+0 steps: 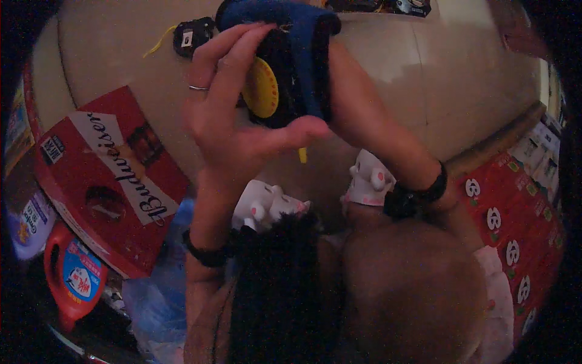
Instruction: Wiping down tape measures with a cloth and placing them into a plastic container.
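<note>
My left hand (pixel 227 103), with a ring on one finger, curves round a black rounded object with a yellow round label (pixel 262 88); it looks like a tape measure. Its fingers lie over the upper edge and its thumb stretches along the lower edge. A wide blue piece (pixel 306 60), perhaps cloth, wraps the object's right side. My right hand reaches behind this blue piece; only the wrist and forearm show and its fingers are hidden. A small yellow tab (pixel 303 156) hangs below. On the floor beyond lies a black tape measure (pixel 194 37) with a yellow strap.
More black devices (pixel 412 6) lie at the far edge of the tiled floor (pixel 461 79). At left stand a red carton (pixel 112 182), a red detergent bottle (pixel 76 273) and a purple bottle (pixel 33 224). Red printed packaging (pixel 509 224) lies at right. White animal-face slippers (pixel 267 203) are below my hands.
</note>
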The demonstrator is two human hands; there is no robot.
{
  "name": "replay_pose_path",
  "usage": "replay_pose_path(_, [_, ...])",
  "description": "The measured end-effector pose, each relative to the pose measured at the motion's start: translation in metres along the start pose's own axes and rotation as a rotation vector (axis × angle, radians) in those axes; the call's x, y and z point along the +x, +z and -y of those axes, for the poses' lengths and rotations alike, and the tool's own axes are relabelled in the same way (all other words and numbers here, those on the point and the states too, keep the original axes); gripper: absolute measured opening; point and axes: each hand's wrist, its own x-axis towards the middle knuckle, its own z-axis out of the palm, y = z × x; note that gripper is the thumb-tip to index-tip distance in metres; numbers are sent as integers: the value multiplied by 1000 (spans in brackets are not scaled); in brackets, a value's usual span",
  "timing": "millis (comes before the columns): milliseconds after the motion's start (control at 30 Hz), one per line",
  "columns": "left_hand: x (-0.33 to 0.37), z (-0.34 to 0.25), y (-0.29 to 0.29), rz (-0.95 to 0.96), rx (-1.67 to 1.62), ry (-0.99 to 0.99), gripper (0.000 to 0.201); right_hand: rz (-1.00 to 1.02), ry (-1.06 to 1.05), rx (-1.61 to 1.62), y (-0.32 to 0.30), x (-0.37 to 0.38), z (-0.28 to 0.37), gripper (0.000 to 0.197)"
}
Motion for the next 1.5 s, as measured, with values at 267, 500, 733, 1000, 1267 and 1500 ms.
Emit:
replay_pose_path(267, [0,0,5,-15,-54,-1,77,11,134,331,8,6,17,37])
replay_pose_path(500, [-1,-1,3,-32,-48,0,77,3,74,175,4,5,6,34])
replay_pose_path(733, [-12,1,11,-218,-368,-256,84,158,167,741,1,0,-1,34])
replay_pose_path(1000, [-11,5,6,-120,-260,-119,91,210,155,770,-2,0,3,43])
replay_pose_path(1267, [-15,3,11,-118,-288,-257,92,25,154,498,4,3,11,30])
replay_pose_path(1500, [-15,-7,13,-230,-898,-441,104,48,408,942,3,2,-13,57])
